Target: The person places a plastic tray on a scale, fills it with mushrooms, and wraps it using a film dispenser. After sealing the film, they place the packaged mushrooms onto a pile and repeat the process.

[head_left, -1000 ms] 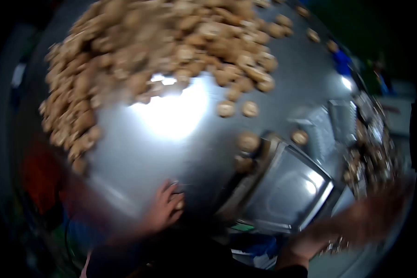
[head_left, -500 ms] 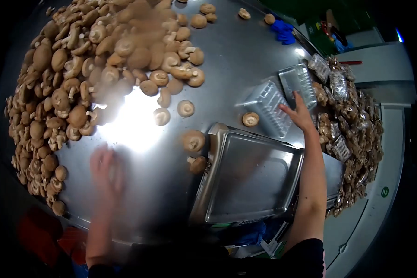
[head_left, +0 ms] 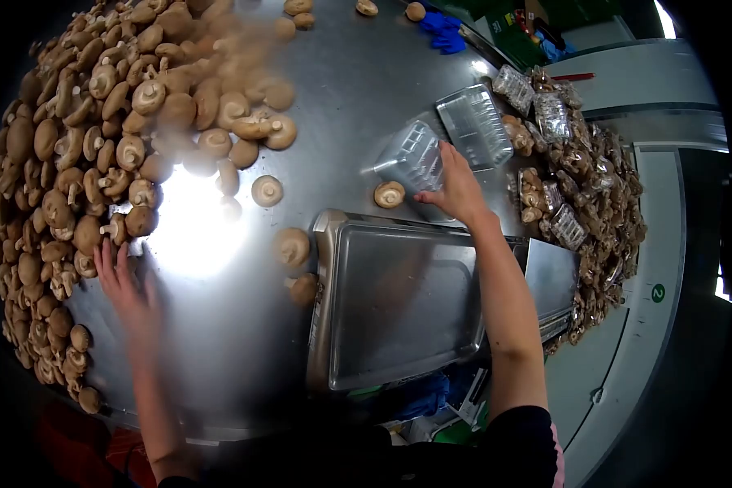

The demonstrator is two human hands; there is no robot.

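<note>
My left hand (head_left: 128, 289) is at the lower right edge of a big heap of brown mushrooms (head_left: 53, 203). Its fingers are apart, with the tips close to the nearest caps, and I see nothing held. My right hand (head_left: 462, 189) lies over the right end of a clear plastic tray (head_left: 415, 159), thumb and fingers spread across it and the palm partly hiding it. Just behind stands a second clear tray (head_left: 476, 126). One loose mushroom (head_left: 389, 194) rests beside the first tray, close to the thumb.
A metal pan (head_left: 407, 301) sits in front, under my right forearm. Packed mushrooms in clear wrap (head_left: 598, 195) are piled along the right. Two blurred mushrooms (head_left: 291, 246) lie left of the pan. Something blue and crumpled (head_left: 443, 32) lies at the far edge of the steel table (head_left: 342, 89).
My left hand has moved left and forward to the heap's edge. My right hand has shifted left, further over the clear tray. The whole view has turned, so everything sits further left.
</note>
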